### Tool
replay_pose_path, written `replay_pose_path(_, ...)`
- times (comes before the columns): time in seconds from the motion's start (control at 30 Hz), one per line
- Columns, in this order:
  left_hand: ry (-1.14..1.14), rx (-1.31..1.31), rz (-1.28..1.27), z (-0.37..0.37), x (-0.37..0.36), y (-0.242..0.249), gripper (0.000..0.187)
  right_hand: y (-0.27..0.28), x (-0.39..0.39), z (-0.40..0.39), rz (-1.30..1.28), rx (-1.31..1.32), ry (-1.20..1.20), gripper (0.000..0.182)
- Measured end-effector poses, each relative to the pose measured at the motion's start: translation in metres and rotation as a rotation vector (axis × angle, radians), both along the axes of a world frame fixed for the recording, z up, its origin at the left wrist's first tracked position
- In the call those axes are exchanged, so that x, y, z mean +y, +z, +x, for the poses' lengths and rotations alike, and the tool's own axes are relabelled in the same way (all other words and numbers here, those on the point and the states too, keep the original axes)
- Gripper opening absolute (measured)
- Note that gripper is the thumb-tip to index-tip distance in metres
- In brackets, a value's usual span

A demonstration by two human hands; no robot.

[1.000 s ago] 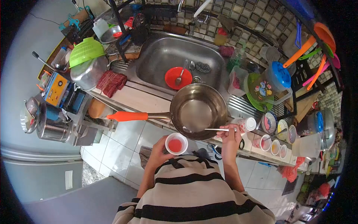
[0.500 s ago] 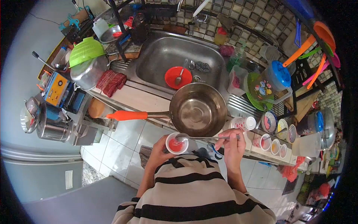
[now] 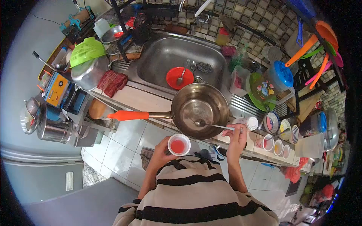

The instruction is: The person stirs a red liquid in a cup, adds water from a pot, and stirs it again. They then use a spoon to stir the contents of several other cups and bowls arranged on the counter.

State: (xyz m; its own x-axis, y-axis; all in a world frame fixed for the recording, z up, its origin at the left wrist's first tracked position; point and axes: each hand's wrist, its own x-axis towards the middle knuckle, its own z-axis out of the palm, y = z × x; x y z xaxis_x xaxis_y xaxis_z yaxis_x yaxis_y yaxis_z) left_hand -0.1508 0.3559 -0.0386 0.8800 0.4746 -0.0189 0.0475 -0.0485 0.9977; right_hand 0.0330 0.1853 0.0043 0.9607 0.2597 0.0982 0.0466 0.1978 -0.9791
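Observation:
My left hand (image 3: 161, 152) is wrapped round a white plastic cup (image 3: 179, 144) with red contents, held in front of my body. In my right hand (image 3: 237, 139) is a long-handled metal spoon (image 3: 215, 125), its bowl down inside the saucepan. The metal saucepan (image 3: 222, 101) with an orange handle (image 3: 130, 115) rests at the counter's front edge, close above both hands. Its inside looks nearly bare, with light reflections on the bottom; any thin liquid there is hard to make out. White cups (image 3: 247, 123) lie stacked on their side just beyond my right hand.
Behind the saucepan, the steel sink (image 3: 151, 67) holds a red plate (image 3: 173, 81) with spoons and a scouring pad (image 3: 204, 67). Small filled cups (image 3: 278, 147) line the right counter beside bowls (image 3: 271, 122) and a blue-lidded jug (image 3: 283, 77). A red cloth (image 3: 113, 83) lies left.
My right hand has moved the spoon from the cup up and right into the saucepan. The left hand keeps the cup in nearly the same place.

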Motion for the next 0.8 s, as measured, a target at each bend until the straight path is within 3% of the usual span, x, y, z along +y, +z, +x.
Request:
replay_pose_path(0.13,-0.006,0.005,-0.019,-0.001,0.0,-0.002,0.057,-0.01,0.001,0.0,0.114,0.19,0.053,0.016)
replay_pose_path(0.37,-0.014,0.013,-0.013,0.0,-0.001,0.0,0.057,-0.001,-0.004,-0.002,0.258,0.264,0.051,0.015)
replay_pose_path(0.57,-0.021,0.021,-0.054,0.001,-0.003,0.003,0.06,0.032,-0.01,-0.016,0.236,0.169,0.262,0.019)
replay_pose_path(0.63,-0.023,0.02,-0.043,0.001,-0.003,0.001,0.06,0.038,-0.01,-0.02,0.139,0.007,0.36,0.021)
replay_pose_path(0.8,-0.015,0.008,-0.053,0.001,-0.003,0.002,0.06,0.032,-0.005,-0.014,0.17,-0.057,0.196,0.023)
